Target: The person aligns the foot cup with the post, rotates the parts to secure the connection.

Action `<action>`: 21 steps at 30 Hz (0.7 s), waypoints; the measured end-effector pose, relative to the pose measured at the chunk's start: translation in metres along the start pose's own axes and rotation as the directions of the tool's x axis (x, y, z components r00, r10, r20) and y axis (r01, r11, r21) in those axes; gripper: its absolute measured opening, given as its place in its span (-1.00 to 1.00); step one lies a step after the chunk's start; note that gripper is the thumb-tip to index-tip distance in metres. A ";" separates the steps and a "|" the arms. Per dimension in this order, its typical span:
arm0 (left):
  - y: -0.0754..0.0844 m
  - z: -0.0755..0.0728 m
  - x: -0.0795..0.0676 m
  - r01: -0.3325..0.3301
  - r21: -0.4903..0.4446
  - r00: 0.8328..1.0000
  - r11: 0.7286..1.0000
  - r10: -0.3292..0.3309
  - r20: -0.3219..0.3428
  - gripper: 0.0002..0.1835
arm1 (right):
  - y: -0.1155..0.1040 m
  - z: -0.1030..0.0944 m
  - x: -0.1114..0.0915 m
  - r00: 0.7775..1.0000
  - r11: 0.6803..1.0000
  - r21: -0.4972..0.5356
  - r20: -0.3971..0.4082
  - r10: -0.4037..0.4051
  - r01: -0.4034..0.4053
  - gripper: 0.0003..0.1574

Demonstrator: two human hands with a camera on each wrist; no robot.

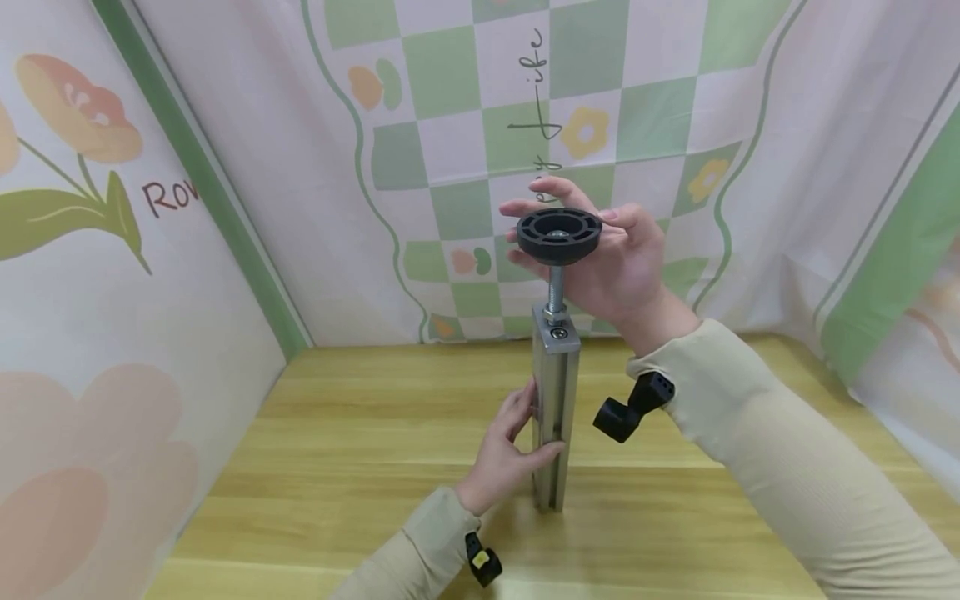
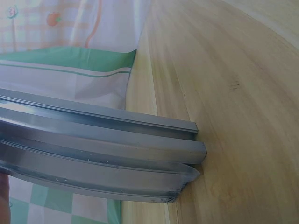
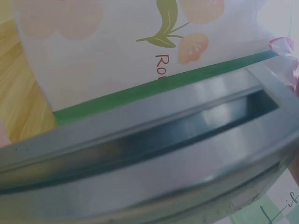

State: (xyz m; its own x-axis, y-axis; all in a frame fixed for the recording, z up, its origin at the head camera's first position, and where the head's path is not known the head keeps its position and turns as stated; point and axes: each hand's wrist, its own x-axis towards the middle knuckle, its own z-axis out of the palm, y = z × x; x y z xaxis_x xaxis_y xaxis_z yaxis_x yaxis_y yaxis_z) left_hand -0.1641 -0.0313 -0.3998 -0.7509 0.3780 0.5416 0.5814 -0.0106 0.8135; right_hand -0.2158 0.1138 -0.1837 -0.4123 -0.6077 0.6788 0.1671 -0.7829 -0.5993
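An aluminium profile (image 1: 556, 400) with slots down its sides stands upright on the wooden table. My left hand (image 1: 504, 454) grips it low down, thumb across the near side and fingers on the left. In the left wrist view the lower end of the profile (image 2: 107, 144) meets the tabletop. A metal end plate (image 1: 556, 343) with a screw caps the top. From it rises a threaded rod (image 1: 556, 287) with a nut, carrying a round black levelling foot (image 1: 559, 237). My right hand (image 1: 607, 258) is beside the foot, thumb at its rim, fingers spread loosely behind it.
The wooden table (image 1: 360, 442) extends on both sides of the profile. Behind it hangs a green-and-white checked curtain (image 1: 517, 150); a flowered curtain (image 1: 90, 317) closes the left side. Black camera mounts (image 1: 633, 408) sit on both wrists.
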 end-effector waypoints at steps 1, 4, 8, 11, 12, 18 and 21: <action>0.000 0.000 0.000 -0.003 0.000 1.000 1.000 0.003 0.000 -0.07 | 0.000 0.001 0.001 1.000 1.000 0.009 0.015 0.002 -0.002 -0.37; -0.001 0.000 0.000 -0.010 0.004 1.000 1.000 0.010 -0.002 -0.05 | 0.002 0.002 0.002 0.999 0.999 0.032 0.035 0.005 -0.006 -0.35; -0.001 0.000 -0.001 -0.010 -0.001 1.000 1.000 0.010 -0.005 -0.03 | 0.003 0.002 0.001 1.000 1.000 0.015 0.017 0.005 -0.005 -0.37; -0.002 0.001 -0.002 -0.006 -0.003 1.000 1.000 0.006 -0.006 -0.04 | 0.003 0.003 0.000 1.000 1.000 -0.023 -0.004 0.008 -0.008 -0.40; -0.001 0.001 -0.002 -0.004 -0.004 1.000 1.000 0.004 -0.006 -0.04 | 0.003 0.003 0.000 1.000 0.999 -0.030 -0.011 0.010 -0.010 -0.41; -0.001 0.001 -0.001 0.025 -0.006 1.000 1.000 -0.025 -0.003 -0.09 | 0.003 0.005 -0.001 0.998 0.995 -0.094 -0.062 0.008 -0.014 -0.45; -0.002 0.001 -0.001 0.028 0.001 1.000 1.000 -0.028 -0.001 -0.08 | 0.003 0.005 -0.002 0.996 0.989 -0.146 -0.090 -0.003 -0.010 -0.48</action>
State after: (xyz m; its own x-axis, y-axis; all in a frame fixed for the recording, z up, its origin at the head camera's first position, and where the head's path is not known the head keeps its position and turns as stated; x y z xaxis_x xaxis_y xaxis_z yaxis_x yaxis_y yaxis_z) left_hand -0.1642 -0.0309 -0.4022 -0.7673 0.3768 0.5190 0.5607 0.0013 0.8280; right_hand -0.2098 0.1125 -0.1847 -0.4914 -0.5908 0.6399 0.0390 -0.7489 -0.6616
